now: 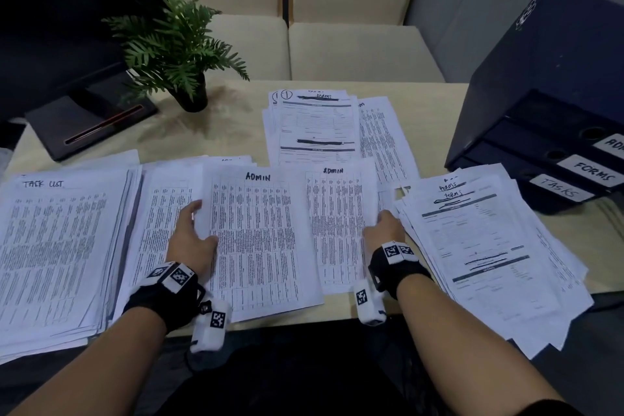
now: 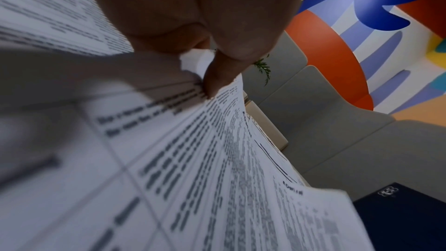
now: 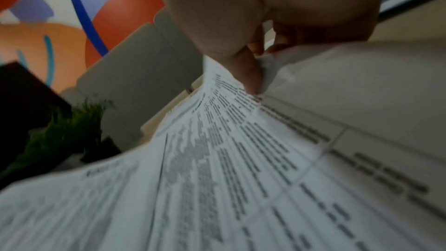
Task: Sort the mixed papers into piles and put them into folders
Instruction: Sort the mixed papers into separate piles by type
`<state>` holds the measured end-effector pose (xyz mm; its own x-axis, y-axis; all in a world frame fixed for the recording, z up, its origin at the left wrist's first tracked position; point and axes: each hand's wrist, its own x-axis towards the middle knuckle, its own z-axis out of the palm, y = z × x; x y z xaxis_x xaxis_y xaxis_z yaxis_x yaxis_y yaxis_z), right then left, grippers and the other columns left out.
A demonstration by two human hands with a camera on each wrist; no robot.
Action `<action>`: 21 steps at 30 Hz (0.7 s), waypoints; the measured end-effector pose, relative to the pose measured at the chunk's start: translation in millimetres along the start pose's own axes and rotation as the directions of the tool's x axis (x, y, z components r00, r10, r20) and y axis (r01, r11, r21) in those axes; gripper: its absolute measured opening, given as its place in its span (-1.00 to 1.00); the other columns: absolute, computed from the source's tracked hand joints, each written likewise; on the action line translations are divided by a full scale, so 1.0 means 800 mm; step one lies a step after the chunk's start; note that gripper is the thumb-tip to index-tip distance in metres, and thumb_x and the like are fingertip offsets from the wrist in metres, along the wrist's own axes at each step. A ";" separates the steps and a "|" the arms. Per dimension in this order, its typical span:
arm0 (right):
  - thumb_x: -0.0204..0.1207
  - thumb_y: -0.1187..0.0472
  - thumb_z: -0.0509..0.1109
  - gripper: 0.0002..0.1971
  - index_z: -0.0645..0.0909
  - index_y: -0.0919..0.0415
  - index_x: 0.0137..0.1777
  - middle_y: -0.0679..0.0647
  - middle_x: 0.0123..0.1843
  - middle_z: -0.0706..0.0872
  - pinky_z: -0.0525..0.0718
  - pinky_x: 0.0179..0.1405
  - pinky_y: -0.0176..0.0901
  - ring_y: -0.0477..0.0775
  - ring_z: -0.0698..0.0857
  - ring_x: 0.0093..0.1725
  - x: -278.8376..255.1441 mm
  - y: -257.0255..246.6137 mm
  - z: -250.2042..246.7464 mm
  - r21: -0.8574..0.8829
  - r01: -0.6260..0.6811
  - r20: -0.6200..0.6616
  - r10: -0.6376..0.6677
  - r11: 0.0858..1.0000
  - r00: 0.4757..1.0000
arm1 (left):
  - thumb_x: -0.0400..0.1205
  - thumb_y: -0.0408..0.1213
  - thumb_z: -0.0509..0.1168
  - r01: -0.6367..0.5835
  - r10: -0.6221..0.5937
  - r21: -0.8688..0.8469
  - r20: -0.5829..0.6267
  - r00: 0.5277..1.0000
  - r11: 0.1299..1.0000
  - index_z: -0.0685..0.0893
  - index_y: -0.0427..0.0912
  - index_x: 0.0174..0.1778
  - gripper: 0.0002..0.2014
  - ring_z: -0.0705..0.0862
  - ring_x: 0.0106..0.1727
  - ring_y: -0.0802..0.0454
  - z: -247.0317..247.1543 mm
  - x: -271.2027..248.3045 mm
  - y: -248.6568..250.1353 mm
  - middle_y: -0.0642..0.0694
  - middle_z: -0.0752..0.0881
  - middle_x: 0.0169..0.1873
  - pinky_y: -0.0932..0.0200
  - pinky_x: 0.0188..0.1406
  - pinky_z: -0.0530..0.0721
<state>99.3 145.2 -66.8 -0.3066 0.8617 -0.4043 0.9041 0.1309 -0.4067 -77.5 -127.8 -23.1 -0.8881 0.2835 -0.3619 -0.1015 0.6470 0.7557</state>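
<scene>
While the white printed papers (image 1: 50, 246) lie in marked piles on the pale counter (image 1: 219, 132), none seems to be in the stacked dark blue folders (image 1: 553, 159) yet. The grip of the left hand (image 1: 189, 236) is closed on the edge of one white ADMIN sheet (image 1: 260, 246); the right hand (image 1: 383, 230) pinches the next ADMIN sheet (image 1: 337, 223).

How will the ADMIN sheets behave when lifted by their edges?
Likely floppy: the ADMIN sheets bow where the left hand pinches their edge. Probably light, thin paper. Loosely overlapped, they may slide apart under the right hand.
</scene>
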 end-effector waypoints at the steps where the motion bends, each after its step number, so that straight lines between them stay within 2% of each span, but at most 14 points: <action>1: 0.54 0.40 0.24 -0.83 0.37 0.19 -0.23 0.14 -0.22 0.56 0.37 -0.45 -0.21 0.10 0.49 -0.35 -0.001 0.001 -0.008 0.046 0.024 0.001 -0.024 0.999 1.000 | 0.60 -0.55 0.28 0.002 -0.002 0.013 -0.002 1.000 1.000 0.24 0.06 0.58 -0.30 0.57 -0.31 0.17 0.000 -0.001 0.003 -0.16 0.57 0.36 0.43 -0.47 0.45; 3: 0.61 0.35 0.25 -0.94 0.52 0.20 -0.05 0.10 -0.05 0.62 0.51 -0.24 -0.20 0.12 0.59 -0.17 -0.004 0.000 -0.032 0.243 0.023 -0.041 -0.013 0.970 0.999 | 0.62 -0.55 0.25 -0.014 0.015 0.026 -0.010 1.000 1.000 0.12 0.19 0.64 -0.21 0.67 -0.07 0.00 -0.001 -0.004 0.004 -0.14 0.47 0.48 0.40 -0.24 0.62; 5: 0.65 0.31 0.28 -0.93 0.51 0.19 0.08 0.10 0.06 0.57 0.50 -0.06 -0.21 0.11 0.58 -0.01 -0.007 -0.001 -0.062 0.483 0.060 -0.187 0.036 0.873 0.982 | 0.64 -0.56 0.21 -0.039 0.039 0.036 0.004 0.999 0.999 0.10 0.26 0.64 -0.20 0.57 0.36 -0.08 -0.004 -0.006 0.003 0.02 0.30 0.60 0.30 0.14 0.57; 6: 0.64 0.31 0.30 -0.95 0.49 0.17 0.03 0.09 0.00 0.58 0.50 -0.11 -0.22 0.09 0.57 -0.06 -0.004 0.001 -0.075 0.572 0.113 -0.273 0.058 0.813 0.960 | 0.64 -0.57 0.19 -0.044 0.043 0.035 0.022 0.999 0.998 0.18 0.24 0.63 -0.24 0.57 0.38 -0.04 -0.004 -0.006 0.001 0.08 0.30 0.60 0.31 0.18 0.55; 7: 0.61 0.31 0.32 -0.94 0.50 0.17 -0.04 0.08 -0.08 0.62 0.54 -0.17 -0.20 0.09 0.60 -0.15 -0.001 0.003 -0.085 0.620 0.151 -0.322 0.075 0.770 0.944 | 0.65 -0.58 0.17 -0.040 0.039 0.027 0.034 0.999 0.999 0.32 0.17 0.59 -0.32 0.67 0.21 -0.03 -0.004 -0.005 -0.001 0.08 0.36 0.57 0.39 0.03 0.61; 8: 0.58 0.30 0.34 -0.94 0.52 0.16 -0.09 0.06 -0.14 0.66 0.60 -0.19 -0.15 0.10 0.63 -0.21 0.002 0.003 -0.092 0.652 0.174 -0.338 0.078 0.738 0.938 | 0.65 -0.59 0.15 -0.027 0.027 0.022 0.036 0.999 0.999 0.47 0.09 0.50 -0.41 0.73 -0.10 -0.02 -0.003 -0.001 -0.004 0.05 0.45 0.52 0.46 -0.27 0.65; 9: 0.56 0.28 0.35 -0.93 0.55 0.12 -0.12 0.05 -0.16 0.69 0.67 -0.16 -0.08 0.10 0.66 -0.21 0.002 0.000 -0.095 0.673 0.173 -0.317 0.070 0.720 0.946 | 0.65 -0.58 0.14 -0.011 0.011 0.015 0.028 1.000 1.000 0.59 0.02 0.39 -0.50 0.67 -0.36 -0.01 -0.003 0.000 -0.004 0.01 0.54 0.46 0.44 -0.56 0.60; 11: 0.55 0.27 0.37 -0.93 0.54 0.10 -0.10 0.08 -0.11 0.72 0.65 -0.12 -0.06 0.11 0.68 -0.15 -0.007 -0.009 -0.083 0.654 0.154 -0.205 -0.022 0.741 0.979 | 0.67 -0.52 0.13 0.024 -0.024 0.005 0.014 1.000 1.000 0.69 -0.04 0.22 -0.62 0.60 -0.53 -0.07 -0.001 0.002 -0.004 -0.07 0.70 0.26 0.32 -0.71 0.55; 13: 0.58 0.26 0.36 -0.94 0.54 0.09 -0.05 0.06 -0.06 0.70 0.60 -0.14 -0.12 0.09 0.66 -0.10 -0.031 -0.026 -0.060 0.609 0.155 -0.070 -0.142 0.778 0.987 | 0.70 -0.37 0.17 0.011 -0.011 -0.007 0.020 1.000 1.000 0.71 -0.13 0.19 -0.74 0.72 -0.30 -0.17 0.001 0.000 0.000 -0.17 0.77 0.04 0.19 -0.36 0.63; 15: 0.63 0.24 0.33 -0.83 0.60 0.08 0.18 0.00 0.16 0.70 0.60 0.05 -0.16 0.09 0.66 0.12 -0.063 -0.046 -0.034 0.574 0.118 0.098 -0.210 0.811 0.973 | 0.71 -0.16 0.23 -0.006 0.006 -0.004 0.036 0.999 1.000 0.68 -0.23 0.26 -0.70 0.67 0.18 -0.20 0.002 -0.004 0.007 -0.22 0.72 0.16 0.13 0.10 0.50; 17: 0.67 0.19 0.30 -0.52 0.37 0.16 0.57 0.00 0.51 0.48 0.44 0.40 -0.10 0.10 0.47 0.49 -0.086 -0.064 -0.004 0.478 0.082 0.262 -0.231 0.875 0.937 | 0.66 -0.03 0.27 0.017 -0.016 -0.019 0.049 0.999 1.000 0.60 -0.28 0.36 -0.54 0.58 0.33 -0.18 0.004 -0.007 0.011 -0.18 0.65 0.30 0.04 0.27 0.46; 18: 0.67 0.17 0.31 -0.47 0.32 0.17 0.61 0.00 0.56 0.43 0.42 0.45 -0.05 0.10 0.44 0.53 -0.092 -0.068 0.010 0.440 0.076 0.329 -0.239 0.895 0.913 | 0.64 -0.04 0.31 0.040 -0.040 0.002 0.058 0.998 0.999 0.55 -0.29 0.40 -0.50 0.57 0.34 -0.17 0.006 -0.009 0.012 -0.13 0.62 0.32 -0.01 0.32 0.47; 19: 0.65 0.15 0.34 -0.50 0.37 0.17 0.57 0.01 0.52 0.47 0.51 0.41 -0.05 0.11 0.51 0.47 -0.092 -0.071 0.022 0.407 0.090 0.367 -0.253 0.909 0.895 | 0.61 -0.10 0.37 0.040 -0.041 0.027 0.062 0.997 0.999 0.51 -0.28 0.41 -0.50 0.59 0.32 -0.17 0.008 -0.009 0.009 -0.04 0.60 0.31 -0.04 0.32 0.53; 21: 0.59 0.12 0.42 -0.65 0.54 0.21 0.32 0.07 0.27 0.65 0.66 -0.02 -0.20 0.08 0.66 0.13 -0.084 -0.071 0.030 0.365 0.127 0.333 -0.257 0.922 0.907 | 0.56 -0.29 0.43 0.038 -0.041 0.038 0.059 0.997 0.999 0.51 -0.18 0.36 -0.55 0.68 0.18 -0.18 0.012 -0.007 -0.001 -0.10 0.68 0.24 -0.15 0.19 0.67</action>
<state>61.4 67.9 -36.0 -0.6097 0.5847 -0.5351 0.6862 0.0514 -0.7256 -68.3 -123.0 -26.7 -0.8554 0.2980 -0.4237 -0.1183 0.6840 0.7199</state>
